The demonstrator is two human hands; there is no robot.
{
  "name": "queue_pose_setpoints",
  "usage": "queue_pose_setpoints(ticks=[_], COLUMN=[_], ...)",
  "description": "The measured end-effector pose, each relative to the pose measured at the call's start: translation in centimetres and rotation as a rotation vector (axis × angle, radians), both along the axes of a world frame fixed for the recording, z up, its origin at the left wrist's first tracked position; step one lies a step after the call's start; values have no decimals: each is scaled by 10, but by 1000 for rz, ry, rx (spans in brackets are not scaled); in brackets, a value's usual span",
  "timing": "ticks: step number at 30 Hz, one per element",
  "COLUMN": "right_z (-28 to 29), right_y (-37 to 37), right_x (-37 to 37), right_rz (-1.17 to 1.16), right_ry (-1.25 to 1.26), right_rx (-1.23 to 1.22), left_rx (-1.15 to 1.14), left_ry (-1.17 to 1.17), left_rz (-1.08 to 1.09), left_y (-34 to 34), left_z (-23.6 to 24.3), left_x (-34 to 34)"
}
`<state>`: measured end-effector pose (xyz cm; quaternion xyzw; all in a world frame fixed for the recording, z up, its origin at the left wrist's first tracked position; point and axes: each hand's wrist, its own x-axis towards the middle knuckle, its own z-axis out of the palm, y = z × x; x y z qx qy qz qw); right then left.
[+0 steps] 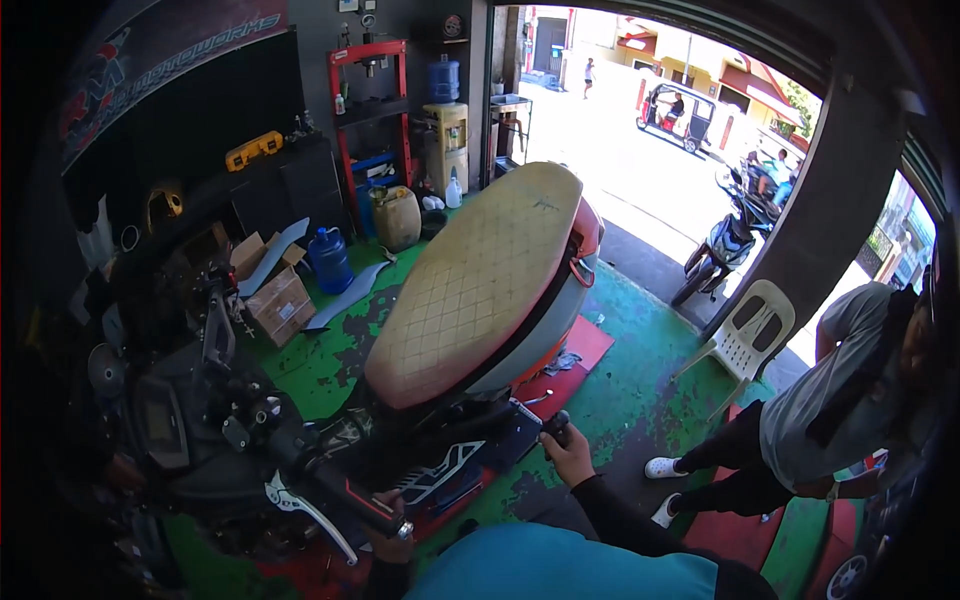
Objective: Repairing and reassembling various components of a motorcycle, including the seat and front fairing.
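- Fingers of right hand (pixel 573 462) closed round a small black object (pixel 558 429), lower centre of frame.
- Left hand (pixel 393 547) at outer end of black handlebar grip (pixel 358 500), lower left of centre; grip hides part, cannot tell if clenched.
- Motor scooter (pixel 548 335) spans left to centre; tan quilted seat (pixel 480 280) mid-frame, silver lever (pixel 288 496) near grip.
- Person in grey shirt (pixel 825 390), right edge.

Motorcycle workshop: scooter (pixel 475 285), red press frame (pixel 342 125), worn green floor (pixel 640 400).
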<state>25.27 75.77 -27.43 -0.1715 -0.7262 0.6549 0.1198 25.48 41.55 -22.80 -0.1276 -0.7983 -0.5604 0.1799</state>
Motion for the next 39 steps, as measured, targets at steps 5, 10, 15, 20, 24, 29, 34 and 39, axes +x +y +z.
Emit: queue_pose_setpoints(ticks=[5,10,15,20,24,29,34,39], right_z=[28,57,41,55,63,54,64,62], right_y=[22,42,68,128,147,112,58,6], right_x=[-52,-94,-117,-131,-149,-164,-163,-147], right_rz=[125,272,483,617,1037,1352,1667,1765], right_ry=[48,329,157,320,-231,-270,92,-269], right_rx=[80,368,-325,387,511,269,-139,-293], left_rx=[-39,56,-31,281,470,425,396,322], left_ry=[-73,-264,-110,-224,-336,-286,-254,-79], left_rz=[161,191,437,448,431,709,959,1148], left_y=[25,66,102,154,178,170,131,48], left_z=[-1,1,2,12,0,-14,11,15], left_x=[-23,-47,-71,-75,-64,6,63,90])
